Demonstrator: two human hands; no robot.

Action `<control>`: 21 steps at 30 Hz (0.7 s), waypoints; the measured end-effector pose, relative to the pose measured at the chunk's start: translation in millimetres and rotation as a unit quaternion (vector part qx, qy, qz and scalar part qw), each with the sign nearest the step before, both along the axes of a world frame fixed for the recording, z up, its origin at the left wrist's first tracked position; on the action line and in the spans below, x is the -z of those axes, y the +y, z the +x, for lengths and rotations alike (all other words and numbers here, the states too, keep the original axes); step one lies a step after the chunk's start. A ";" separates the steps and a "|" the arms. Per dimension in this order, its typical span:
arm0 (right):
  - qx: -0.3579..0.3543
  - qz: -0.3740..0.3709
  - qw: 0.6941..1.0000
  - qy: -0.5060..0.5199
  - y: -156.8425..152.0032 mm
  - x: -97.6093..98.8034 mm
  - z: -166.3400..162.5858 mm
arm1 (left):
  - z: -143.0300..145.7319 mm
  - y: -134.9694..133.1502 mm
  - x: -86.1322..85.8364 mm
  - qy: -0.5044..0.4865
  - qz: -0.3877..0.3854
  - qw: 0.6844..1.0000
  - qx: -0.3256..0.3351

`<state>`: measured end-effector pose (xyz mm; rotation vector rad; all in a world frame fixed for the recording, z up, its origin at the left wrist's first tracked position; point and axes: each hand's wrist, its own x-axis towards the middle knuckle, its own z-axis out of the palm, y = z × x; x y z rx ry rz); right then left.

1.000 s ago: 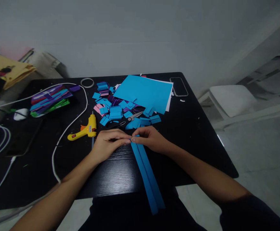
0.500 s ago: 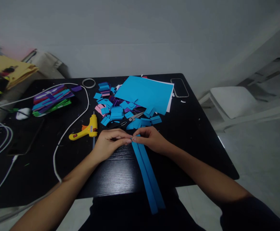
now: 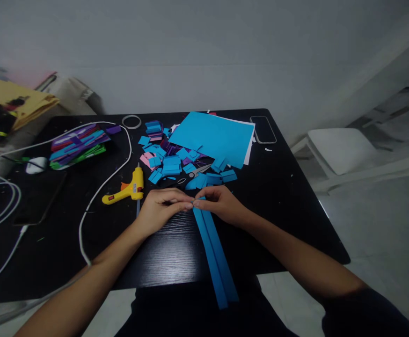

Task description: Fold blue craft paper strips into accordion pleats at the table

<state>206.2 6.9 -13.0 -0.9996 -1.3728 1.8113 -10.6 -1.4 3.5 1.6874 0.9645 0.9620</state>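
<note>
A long blue paper strip (image 3: pixel 213 255), creased lengthwise, hangs toward me over the table's front edge. Its upper end is pinched between the fingertips of my left hand (image 3: pixel 162 208) and my right hand (image 3: pixel 220 203), which meet there. Both hands are closed on that end; the exact fold under the fingers is hidden. Just beyond the fingers lie small cut blue paper pieces (image 3: pixel 171 164) and a pair of scissors (image 3: pixel 199 171). To the left of my left hand rests a yellow hot glue gun (image 3: pixel 134 187).
A blue paper sheet (image 3: pixel 213 135) lies at the back, with a phone (image 3: pixel 263 129) to its right. Coloured paper strips (image 3: pixel 80 145) are bundled at left. A white cable (image 3: pixel 95 194) loops across the black table (image 3: pixel 288 220) to my left forearm. A tape roll (image 3: pixel 131 122) sits behind.
The lower end of the blue strip has swung slightly left and up. Both hands keep their pinch in nearly the same place; the whole view has shifted slightly.
</note>
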 end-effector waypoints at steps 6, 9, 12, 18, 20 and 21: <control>0.009 0.010 1.000 -0.002 1.2 -2.3 1.0 | -0.3 0.3 -1.7 0.009 -0.010 1.000 -0.006; 0.019 0.011 1.000 -0.002 2.2 -2.7 1.5 | 1.5 0.2 -1.3 -0.022 -0.062 0.998 -0.022; 0.022 0.010 1.000 -0.004 2.5 -1.9 1.0 | 4.6 -1.0 1.7 -0.016 -0.089 0.996 -0.011; 0.004 0.001 1.000 -0.011 0.7 -1.5 -0.3 | 6.2 -4.0 7.7 0.058 -0.075 0.995 0.032; 0.003 -0.006 1.000 -0.011 -0.2 -2.6 -0.6 | 5.7 -3.8 7.7 0.072 -0.048 0.996 0.031; 0.004 -0.006 1.000 -0.014 -0.6 -3.1 -0.7 | 5.6 -3.6 7.5 0.077 -0.037 0.996 0.027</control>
